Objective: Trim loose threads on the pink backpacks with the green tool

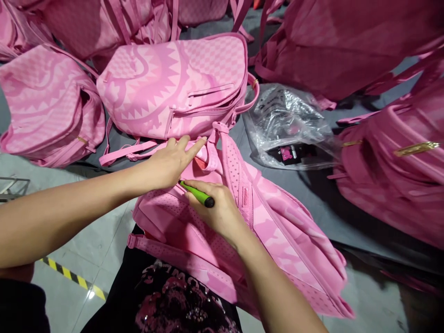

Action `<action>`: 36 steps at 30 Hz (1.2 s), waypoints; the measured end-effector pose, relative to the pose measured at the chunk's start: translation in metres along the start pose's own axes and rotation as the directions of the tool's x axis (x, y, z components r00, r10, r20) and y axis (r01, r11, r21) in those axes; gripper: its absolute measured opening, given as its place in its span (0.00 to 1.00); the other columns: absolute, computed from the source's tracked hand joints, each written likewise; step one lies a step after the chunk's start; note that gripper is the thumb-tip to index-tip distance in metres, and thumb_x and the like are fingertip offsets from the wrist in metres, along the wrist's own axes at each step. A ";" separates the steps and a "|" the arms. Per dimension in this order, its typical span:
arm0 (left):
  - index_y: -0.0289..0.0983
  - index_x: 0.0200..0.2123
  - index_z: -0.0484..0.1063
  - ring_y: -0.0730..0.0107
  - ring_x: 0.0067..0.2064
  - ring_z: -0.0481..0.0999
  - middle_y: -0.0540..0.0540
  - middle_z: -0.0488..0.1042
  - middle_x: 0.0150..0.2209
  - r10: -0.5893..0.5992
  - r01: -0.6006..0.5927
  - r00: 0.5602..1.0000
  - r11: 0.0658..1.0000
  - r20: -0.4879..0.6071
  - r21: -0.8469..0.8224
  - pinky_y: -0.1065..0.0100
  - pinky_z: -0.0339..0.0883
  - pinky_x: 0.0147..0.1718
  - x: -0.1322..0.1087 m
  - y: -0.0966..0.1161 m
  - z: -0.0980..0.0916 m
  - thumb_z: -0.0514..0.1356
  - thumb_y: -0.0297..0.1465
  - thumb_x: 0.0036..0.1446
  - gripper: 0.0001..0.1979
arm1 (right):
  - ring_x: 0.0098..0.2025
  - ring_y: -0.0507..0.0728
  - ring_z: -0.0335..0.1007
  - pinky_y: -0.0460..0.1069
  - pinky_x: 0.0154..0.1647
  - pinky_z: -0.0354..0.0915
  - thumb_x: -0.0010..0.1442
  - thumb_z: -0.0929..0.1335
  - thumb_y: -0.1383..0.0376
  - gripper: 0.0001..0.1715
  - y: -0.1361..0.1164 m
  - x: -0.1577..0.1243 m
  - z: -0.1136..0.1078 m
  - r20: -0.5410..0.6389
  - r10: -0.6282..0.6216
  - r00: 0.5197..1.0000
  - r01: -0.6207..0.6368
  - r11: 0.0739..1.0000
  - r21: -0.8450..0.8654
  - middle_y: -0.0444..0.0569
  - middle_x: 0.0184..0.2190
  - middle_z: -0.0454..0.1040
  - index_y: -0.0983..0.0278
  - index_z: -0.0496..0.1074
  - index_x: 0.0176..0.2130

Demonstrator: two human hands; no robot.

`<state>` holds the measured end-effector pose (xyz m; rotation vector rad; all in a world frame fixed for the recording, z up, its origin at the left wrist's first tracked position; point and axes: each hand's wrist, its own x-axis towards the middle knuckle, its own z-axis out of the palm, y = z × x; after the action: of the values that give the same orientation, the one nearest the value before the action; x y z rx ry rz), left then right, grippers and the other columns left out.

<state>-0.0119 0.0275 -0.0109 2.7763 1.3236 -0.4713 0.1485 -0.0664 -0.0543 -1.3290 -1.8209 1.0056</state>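
A pink backpack point(284, 231) lies across the table edge and my lap, its dotted straps facing up. My left hand point(171, 162) rests on its near-top part with the fingers spread, beside the top loop. In my right hand point(218, 208) is a green tool with a black end point(198, 193), gripped between thumb and fingers. Its dark tip meets the backpack just below my left palm; what exactly the tip touches is too small to tell.
Beyond my hands lies another pink backpack point(149, 88), with one more point(52, 106) at the left. A clear plastic bag point(287, 125) with a black tag sits right of centre. Large pink backpacks point(391, 162) stand on the grey table point(277, 185) at the right.
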 end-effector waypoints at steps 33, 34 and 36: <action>0.35 0.73 0.38 0.44 0.56 0.67 0.28 0.55 0.66 -0.006 0.009 0.997 0.999 -0.078 0.034 0.53 0.69 0.52 -0.002 -0.004 0.008 0.55 0.23 0.59 0.44 | 0.38 0.56 0.79 0.49 0.44 0.71 0.62 0.71 0.64 0.17 -0.007 0.009 0.009 -0.031 0.127 0.991 -0.127 0.992 -0.007 0.49 0.41 0.83 0.59 0.80 0.50; 0.34 0.73 0.38 0.43 0.56 0.67 0.27 0.55 0.66 -0.008 0.011 0.997 0.999 -0.071 0.046 0.52 0.69 0.51 -0.001 -0.004 0.009 0.56 0.23 0.58 0.44 | 0.39 0.56 0.80 0.49 0.44 0.70 0.62 0.71 0.64 0.17 -0.006 0.009 0.009 -0.038 0.127 0.991 -0.128 0.991 -0.028 0.48 0.41 0.83 0.58 0.80 0.51; 0.33 0.73 0.38 0.41 0.56 0.68 0.26 0.55 0.66 -0.005 0.010 0.997 0.998 -0.073 0.061 0.51 0.70 0.51 0.001 -0.005 0.009 0.57 0.25 0.57 0.45 | 0.40 0.56 0.80 0.48 0.44 0.70 0.62 0.71 0.63 0.16 -0.005 0.010 0.009 -0.021 0.104 0.994 -0.105 0.994 -0.026 0.47 0.41 0.83 0.57 0.80 0.50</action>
<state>-0.0177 0.0298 -0.0196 2.8657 1.3572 -0.4223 0.1356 -0.0593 -0.0535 -1.4582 -1.7720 1.0223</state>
